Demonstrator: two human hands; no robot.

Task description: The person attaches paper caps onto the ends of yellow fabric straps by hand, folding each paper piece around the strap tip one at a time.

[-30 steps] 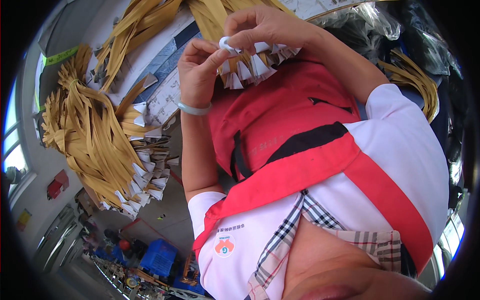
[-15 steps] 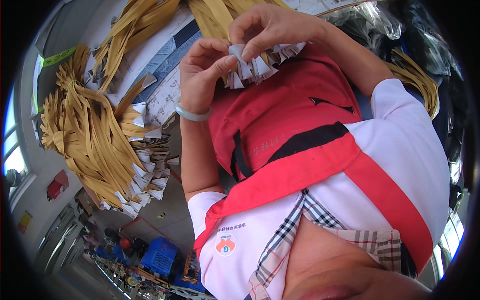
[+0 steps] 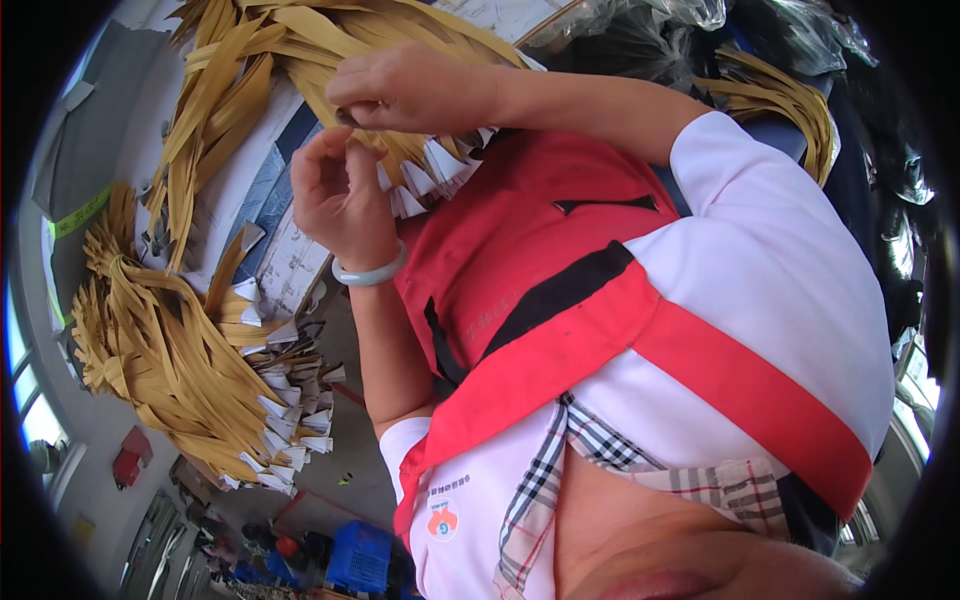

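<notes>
My right hand (image 3: 415, 90) is closed, its fingers curled in and pressed together. At its fingertips shows a small dark grey piece (image 3: 346, 117), too small to make out. Just below it is my left hand (image 3: 345, 195), with a pale bangle (image 3: 370, 272) at the wrist. The thumb and fingers of that hand curl into a pinch close to the same piece; what they hold is hidden. Behind and under my hands lies a bundle of tan flat straps (image 3: 330, 45). Their white tabbed ends (image 3: 440, 168) hang against my red apron (image 3: 520, 210).
A large tied bundle of tan straps (image 3: 170, 340) hangs at the left. More straps (image 3: 215, 95) lie over the white worktable (image 3: 295, 265). Clear plastic bags (image 3: 640, 50) and another strap bundle (image 3: 790, 105) are at the right. A blue crate (image 3: 360, 556) stands beyond.
Both hands have moved to the left, away from the light grey tab they were pinching. My right hand has closed further, and the small dark piece now shows at its fingertips.
</notes>
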